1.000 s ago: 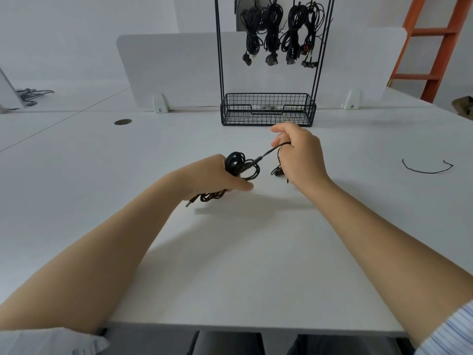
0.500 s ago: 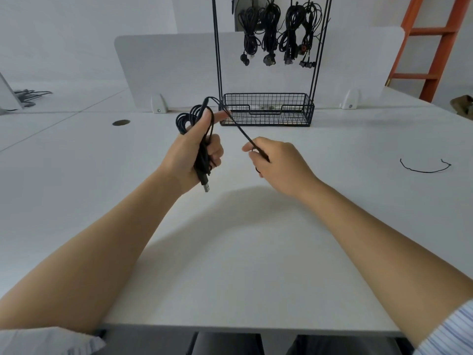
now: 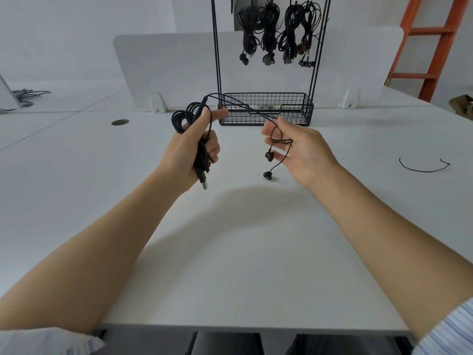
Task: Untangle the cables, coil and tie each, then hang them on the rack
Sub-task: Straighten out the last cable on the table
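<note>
My left hand [image 3: 190,149] grips a coiled black earphone cable [image 3: 183,119] above the white table, its USB plug [image 3: 203,181] sticking out below the fist. From the coil a thin strand runs right to my right hand [image 3: 300,152], whose fingers hold a small loop of it. Two black earbuds [image 3: 268,165] dangle under that hand, just above the table. Behind stands the black wire rack [image 3: 217,60] with several tied cable bundles [image 3: 276,34] hanging from its top.
A black wire basket [image 3: 266,108] forms the rack's base right behind my hands. A loose black tie [image 3: 423,167] lies on the table at right. A white divider panel [image 3: 166,70] runs along the back, an orange ladder [image 3: 435,44] stands far right, a grommet hole [image 3: 120,122] at left.
My right hand has slid along the strand to its earbud end and turned palm-up, so the two earbuds now hang in view. My left hand keeps the coil raised.
</note>
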Action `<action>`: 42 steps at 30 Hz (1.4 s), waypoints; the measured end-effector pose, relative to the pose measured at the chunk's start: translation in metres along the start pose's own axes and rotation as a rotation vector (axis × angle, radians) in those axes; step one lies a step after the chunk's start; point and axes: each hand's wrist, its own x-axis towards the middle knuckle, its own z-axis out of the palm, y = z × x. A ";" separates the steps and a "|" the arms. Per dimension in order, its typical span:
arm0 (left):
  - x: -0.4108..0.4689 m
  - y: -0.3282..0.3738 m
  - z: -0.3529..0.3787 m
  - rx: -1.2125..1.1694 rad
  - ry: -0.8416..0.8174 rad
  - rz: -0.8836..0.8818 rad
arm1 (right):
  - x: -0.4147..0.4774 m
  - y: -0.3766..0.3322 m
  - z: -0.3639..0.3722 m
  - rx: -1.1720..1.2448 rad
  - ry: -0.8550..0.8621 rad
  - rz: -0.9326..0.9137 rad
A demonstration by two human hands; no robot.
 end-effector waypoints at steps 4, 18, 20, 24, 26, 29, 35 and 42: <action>0.001 -0.001 -0.005 0.128 -0.034 0.074 | 0.003 -0.003 -0.004 0.227 0.081 0.131; 0.002 0.003 -0.004 -0.041 -0.027 0.082 | 0.016 0.000 -0.030 0.364 0.412 0.331; 0.004 0.000 -0.008 -0.040 0.023 0.067 | 0.017 -0.006 -0.031 0.536 0.370 0.271; 0.010 -0.003 -0.017 -0.037 0.108 0.048 | 0.014 -0.017 -0.034 0.719 0.185 0.109; 0.013 -0.003 -0.024 -0.054 0.187 0.030 | 0.011 -0.022 -0.035 0.686 0.114 0.073; 0.018 -0.001 -0.035 -0.121 0.294 0.011 | 0.006 -0.026 -0.039 0.577 0.064 0.022; 0.023 0.001 -0.043 -0.328 0.343 -0.045 | 0.007 -0.023 -0.041 0.379 -0.003 0.026; 0.027 0.006 -0.056 -0.279 0.383 -0.129 | 0.014 -0.004 -0.044 -1.052 0.245 -0.046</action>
